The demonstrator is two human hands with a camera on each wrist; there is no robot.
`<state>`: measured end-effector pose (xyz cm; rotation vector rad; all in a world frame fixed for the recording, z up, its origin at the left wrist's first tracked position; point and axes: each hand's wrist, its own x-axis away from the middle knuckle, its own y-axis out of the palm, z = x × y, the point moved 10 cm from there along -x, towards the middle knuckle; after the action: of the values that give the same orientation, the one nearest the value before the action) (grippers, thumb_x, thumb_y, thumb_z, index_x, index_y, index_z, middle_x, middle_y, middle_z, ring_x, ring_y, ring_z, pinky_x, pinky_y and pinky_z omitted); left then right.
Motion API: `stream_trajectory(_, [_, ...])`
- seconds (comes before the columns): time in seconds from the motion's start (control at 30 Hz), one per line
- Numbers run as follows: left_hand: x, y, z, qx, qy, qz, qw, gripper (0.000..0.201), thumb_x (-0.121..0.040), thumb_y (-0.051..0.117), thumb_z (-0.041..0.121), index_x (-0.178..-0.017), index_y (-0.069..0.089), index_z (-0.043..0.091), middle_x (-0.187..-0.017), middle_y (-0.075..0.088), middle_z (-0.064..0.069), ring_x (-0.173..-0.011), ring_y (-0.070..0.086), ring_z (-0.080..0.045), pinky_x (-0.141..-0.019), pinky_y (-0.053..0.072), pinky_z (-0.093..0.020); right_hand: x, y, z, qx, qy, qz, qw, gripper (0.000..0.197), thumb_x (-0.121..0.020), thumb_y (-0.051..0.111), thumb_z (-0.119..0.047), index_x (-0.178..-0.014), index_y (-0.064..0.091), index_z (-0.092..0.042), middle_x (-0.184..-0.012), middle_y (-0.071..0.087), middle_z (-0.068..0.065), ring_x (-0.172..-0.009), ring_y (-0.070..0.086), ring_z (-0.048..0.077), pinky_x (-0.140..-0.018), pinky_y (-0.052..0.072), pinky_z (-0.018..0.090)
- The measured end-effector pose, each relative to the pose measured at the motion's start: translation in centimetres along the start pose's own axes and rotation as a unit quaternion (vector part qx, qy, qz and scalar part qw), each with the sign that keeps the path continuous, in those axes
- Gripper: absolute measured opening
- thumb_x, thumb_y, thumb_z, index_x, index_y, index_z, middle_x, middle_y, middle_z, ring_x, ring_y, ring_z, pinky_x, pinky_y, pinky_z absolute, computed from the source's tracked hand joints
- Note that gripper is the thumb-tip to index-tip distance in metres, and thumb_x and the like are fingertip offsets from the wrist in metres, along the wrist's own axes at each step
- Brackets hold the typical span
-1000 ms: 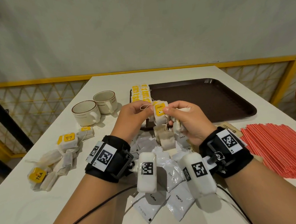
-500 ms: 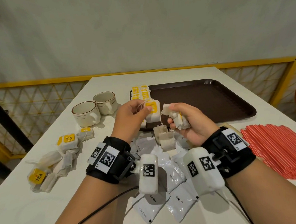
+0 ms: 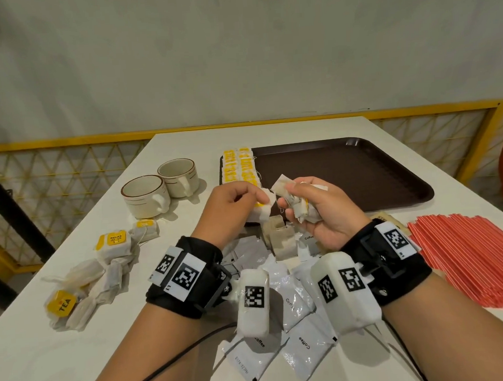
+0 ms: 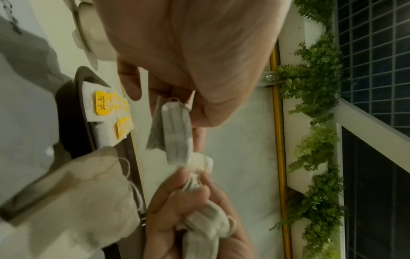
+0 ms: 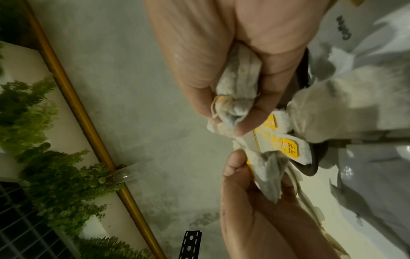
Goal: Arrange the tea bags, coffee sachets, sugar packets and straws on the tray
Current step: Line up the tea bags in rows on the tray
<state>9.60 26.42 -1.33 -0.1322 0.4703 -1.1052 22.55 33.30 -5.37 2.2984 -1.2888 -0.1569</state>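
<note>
My left hand [image 3: 259,198] pinches one white tea bag [image 3: 262,211] by its top edge, just over the near left rim of the brown tray [image 3: 346,172]. In the left wrist view the same tea bag [image 4: 175,129] hangs from the fingers. My right hand [image 3: 289,207], close beside, grips a small bunch of tea bags [image 3: 300,208], seen crumpled in its fist in the right wrist view [image 5: 237,91]. A row of yellow-tagged tea bags [image 3: 240,167] lies along the tray's left side. Coffee sachets [image 3: 295,308] lie under my wrists.
Two cream cups [image 3: 161,187] stand left of the tray. Several loose tea bags [image 3: 102,267] lie at the table's left. A spread of red straws [image 3: 469,259] covers the right side. A yellow railing [image 3: 64,141] runs behind the table.
Both hands were together on one yellow-tagged tea bag. The left hand has drawn that bag away from the bunch, and the two hands now stand slightly apart.
</note>
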Motion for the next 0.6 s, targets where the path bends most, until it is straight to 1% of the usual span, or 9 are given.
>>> stream_trajectory(0.07, [0.1, 0.1, 0.1, 0.001, -0.004, 0.008, 1.0, 0.033, -0.089, 0.049, 0.003, -0.07, 0.071, 0.019, -0.083, 0.066, 0.007, -0.066, 0.055, 0.006, -0.06, 0.039, -0.006, 0.0, 0.0, 0.0, 0.025, -0.006, -0.002, 1.0, 0.009, -0.087, 0.063, -0.006, -0.088, 0.057, -0.013, -0.075, 0.067, 0.013, -0.058, 0.064, 0.016, -0.055, 0.054, 0.024])
stream_trajectory(0.17, [0.2, 0.0, 0.1, 0.014, -0.017, 0.028, 0.999, 0.025, -0.091, 0.056, 0.016, -0.073, 0.074, 0.019, -0.085, 0.07, 0.009, -0.081, 0.06, 0.008, -0.067, 0.041, -0.003, 0.2, 0.7, 0.0, 0.07, -0.021, -0.028, 0.997, 0.007, -0.086, 0.064, -0.004, -0.084, 0.061, -0.01, -0.074, 0.067, 0.009, -0.063, 0.065, 0.013, -0.06, 0.056, 0.023])
stream_trajectory(0.23, [0.3, 0.1, 0.0, 0.027, -0.022, 0.03, 0.999, 0.026, -0.09, 0.06, 0.029, -0.074, 0.075, 0.016, -0.08, 0.071, 0.006, -0.076, 0.06, 0.01, -0.066, 0.04, 0.001, 0.4, 1.4, 0.2, 0.106, -0.028, -0.051, 0.993, 0.006, -0.086, 0.064, -0.003, -0.083, 0.062, -0.008, -0.073, 0.066, 0.006, -0.065, 0.065, 0.013, -0.062, 0.056, 0.024])
stream_trajectory(0.27, [0.3, 0.1, -0.1, 0.024, -0.022, 0.03, 0.999, 0.028, -0.089, 0.062, 0.032, -0.075, 0.075, 0.013, -0.077, 0.071, -0.001, -0.072, 0.061, 0.004, -0.066, 0.042, -0.002, 0.5, 1.7, 0.4, 0.124, -0.027, -0.062, 0.99, 0.005, -0.086, 0.065, -0.003, -0.084, 0.063, -0.008, -0.072, 0.066, 0.005, -0.064, 0.065, 0.013, -0.064, 0.056, 0.025])
stream_trajectory(0.3, [0.2, 0.1, -0.3, 0.018, -0.022, 0.031, 0.999, 0.028, -0.088, 0.063, 0.032, -0.075, 0.075, 0.01, -0.075, 0.069, -0.007, -0.07, 0.06, -0.003, -0.067, 0.044, -0.008, 0.6, 1.9, 0.5, 0.138, -0.027, -0.069, 0.988, 0.004, -0.085, 0.066, -0.004, -0.086, 0.064, -0.007, -0.071, 0.066, 0.004, -0.063, 0.065, 0.012, -0.067, 0.055, 0.027])
stream_trajectory(0.37, [0.1, 0.0, -0.5, 0.01, -0.025, 0.035, 0.999, 0.023, -0.088, 0.065, 0.025, -0.075, 0.074, 0.008, -0.08, 0.069, -0.012, -0.075, 0.063, -0.015, -0.071, 0.047, -0.017, 0.7, 2.1, 0.6, 0.147, -0.029, -0.077, 0.986, 0.006, -0.084, 0.067, -0.003, -0.088, 0.065, -0.006, -0.072, 0.067, 0.005, -0.064, 0.065, 0.013, -0.066, 0.055, 0.025])
stream_trajectory(0.43, [0.0, -0.2, -0.8, 0.008, -0.03, 0.042, 0.999, 0.021, -0.088, 0.064, 0.019, -0.074, 0.071, 0.006, -0.08, 0.066, -0.016, -0.076, 0.061, -0.022, -0.071, 0.046, -0.014, 0.7, 2.0, 0.4, 0.143, -0.028, -0.073, 0.987, 0.008, -0.084, 0.067, -0.003, -0.091, 0.065, -0.005, -0.075, 0.067, 0.006, -0.064, 0.065, 0.013, -0.064, 0.056, 0.024])
stream_trajectory(0.5, [-0.1, -0.9, -0.9, 0.005, -0.027, 0.058, 0.998, 0.022, -0.089, 0.062, 0.017, -0.07, 0.068, 0.008, -0.076, 0.062, -0.013, -0.072, 0.055, -0.017, -0.066, 0.042, -0.011, 0.6, 1.7, 0.4, 0.132, -0.023, -0.058, 0.989, 0.006, -0.085, 0.066, -0.004, -0.091, 0.064, -0.006, -0.079, 0.068, 0.008, -0.067, 0.065, 0.014, -0.058, 0.056, 0.023])
stream_trajectory(0.6, [-0.3, -2.1, -1.0, 0.018, -0.025, 0.078, 0.996, 0.021, -0.09, 0.061, 0.019, -0.071, 0.067, 0.011, -0.078, 0.063, -0.008, -0.074, 0.055, -0.013, -0.069, 0.043, -0.02, 0.3, 0.8, 0.0, 0.099, -0.017, -0.029, 0.995, 0.006, -0.086, 0.064, -0.003, -0.083, 0.065, -0.008, -0.083, 0.068, 0.013, -0.073, 0.067, 0.016, -0.054, 0.054, 0.022])
